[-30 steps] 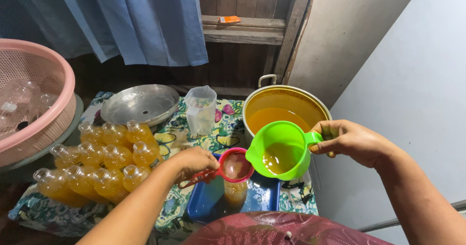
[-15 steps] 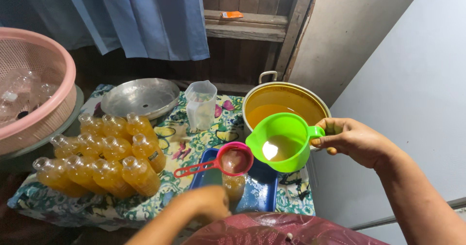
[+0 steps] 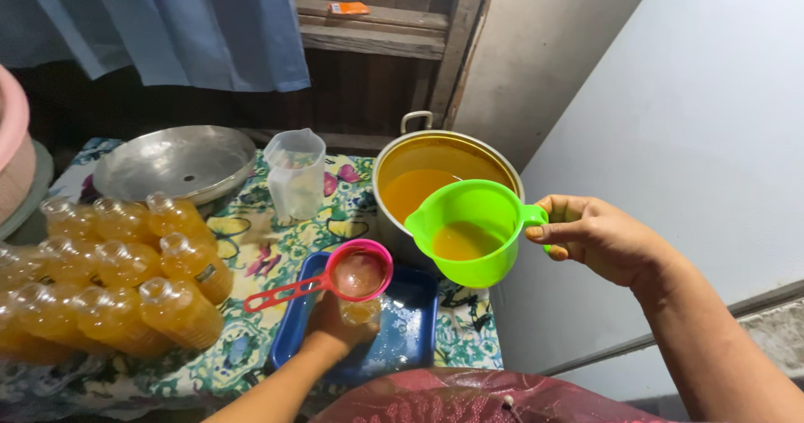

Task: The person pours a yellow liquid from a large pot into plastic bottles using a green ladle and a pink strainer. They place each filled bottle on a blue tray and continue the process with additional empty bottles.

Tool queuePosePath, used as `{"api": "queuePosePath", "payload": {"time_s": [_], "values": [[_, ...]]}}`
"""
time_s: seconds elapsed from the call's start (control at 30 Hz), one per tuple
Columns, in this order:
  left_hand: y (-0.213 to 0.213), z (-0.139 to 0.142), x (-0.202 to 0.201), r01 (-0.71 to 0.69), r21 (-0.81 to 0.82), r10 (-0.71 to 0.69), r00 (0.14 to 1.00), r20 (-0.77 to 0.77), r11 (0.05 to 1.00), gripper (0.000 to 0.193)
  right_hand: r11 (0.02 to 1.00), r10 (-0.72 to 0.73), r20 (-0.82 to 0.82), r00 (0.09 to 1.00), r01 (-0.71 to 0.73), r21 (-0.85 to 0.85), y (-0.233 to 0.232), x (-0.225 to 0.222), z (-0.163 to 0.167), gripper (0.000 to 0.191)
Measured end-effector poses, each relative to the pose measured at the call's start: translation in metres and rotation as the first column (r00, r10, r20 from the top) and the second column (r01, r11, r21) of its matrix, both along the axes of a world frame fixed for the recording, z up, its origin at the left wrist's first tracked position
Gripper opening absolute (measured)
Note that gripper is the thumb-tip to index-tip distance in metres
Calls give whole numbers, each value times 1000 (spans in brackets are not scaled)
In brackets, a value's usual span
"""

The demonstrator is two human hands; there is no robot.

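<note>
My right hand (image 3: 599,237) holds a bright green jug (image 3: 471,230) by its handle, tilted a little, with amber liquid inside, in front of the big metal pot (image 3: 435,172) of the same liquid. My left hand (image 3: 328,329) grips a small plastic bottle (image 3: 360,310) standing in the blue tray (image 3: 414,322). A pink strainer funnel (image 3: 358,272) with a red handle sits on the bottle's mouth. The jug's spout hangs just right of and above the funnel.
Several filled amber bottles (image 3: 126,272) lie stacked at the left on the floral tablecloth (image 3: 251,247). Behind them are an upturned metal lid (image 3: 172,162) and a clear measuring jug (image 3: 296,176). A pink basket (image 3: 12,151) shows at the far left; a blue curtain (image 3: 193,21) hangs behind.
My left hand dropped from the strainer's handle, went low out of sight, then came up to grip the bottle under the funnel. The green jug stayed about where it was.
</note>
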State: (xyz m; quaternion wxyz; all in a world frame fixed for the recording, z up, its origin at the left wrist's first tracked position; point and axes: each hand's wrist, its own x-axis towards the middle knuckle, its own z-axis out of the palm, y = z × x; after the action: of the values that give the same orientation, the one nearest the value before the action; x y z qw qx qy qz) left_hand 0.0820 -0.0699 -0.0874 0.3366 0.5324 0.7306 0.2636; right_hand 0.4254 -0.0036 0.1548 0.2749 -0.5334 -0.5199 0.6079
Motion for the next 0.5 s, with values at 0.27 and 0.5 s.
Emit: {"api": "queuePosePath", "payload": {"time_s": [0.27, 0.5], "values": [[9, -23, -14, 61, -1, -61, 993, -97, 998, 73, 999, -26, 13, 1000, 26, -22, -9, 4, -6, 15], [25, -20, -48, -21, 3, 21, 993, -115, 1000, 78, 999, 25, 16, 1000, -24, -26, -7, -5, -8, 17]]}}
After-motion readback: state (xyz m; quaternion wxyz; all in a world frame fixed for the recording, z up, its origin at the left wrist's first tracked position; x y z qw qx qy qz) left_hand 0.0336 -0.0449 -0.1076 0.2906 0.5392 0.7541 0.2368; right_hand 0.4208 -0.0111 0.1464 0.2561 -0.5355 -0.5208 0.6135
